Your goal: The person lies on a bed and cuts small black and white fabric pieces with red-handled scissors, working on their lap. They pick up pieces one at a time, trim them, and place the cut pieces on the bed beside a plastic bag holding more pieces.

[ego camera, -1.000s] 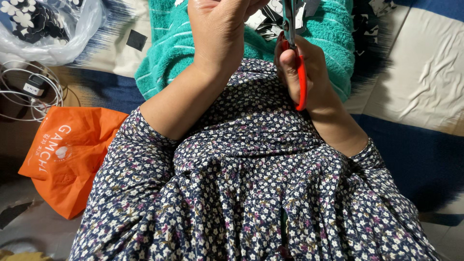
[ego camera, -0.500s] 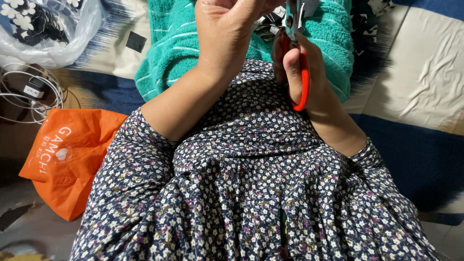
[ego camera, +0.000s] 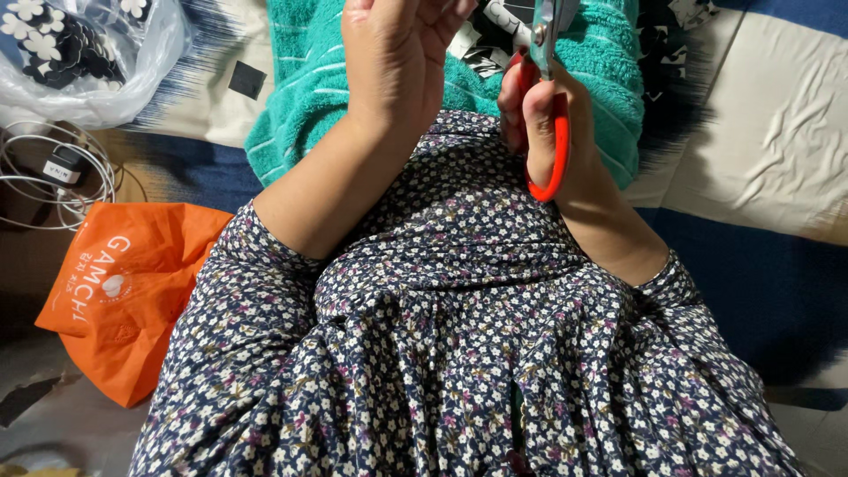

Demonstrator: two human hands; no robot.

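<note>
Bedding: a cream and dark blue bed cover (ego camera: 777,132) is lying under everything, spreading to the far right and far left.
Dress: a navy floral dress (ego camera: 459,353) is filling the near half of the view, over the person's lap.
Towel: a teal towel (ego camera: 300,97) is lying across the lap at the far side, under both hands.
Orange bag: an orange bag (ego camera: 124,291) is lying at the near left, well apart from the hands.
Clear bag: a clear plastic bag (ego camera: 97,62) of black and white flower cut-outs is sitting at the far left, with white cables (ego camera: 53,172) just near of it.
Left hand: the left hand (ego camera: 397,53) is rising at the top centre, fingers curling upward; the tips are running out of view, so I cannot tell what they are gripping.
Right hand: the right hand (ego camera: 539,115) is clenching around the red handle.
Scissors: the red-handled scissors (ego camera: 552,97) are standing with their long axis pointing far, blades leaving the frame.
Key relation: black and white patterned scraps (ego camera: 486,44) are lying between the hands, just left of the blades; the right hand is nearer.
</note>
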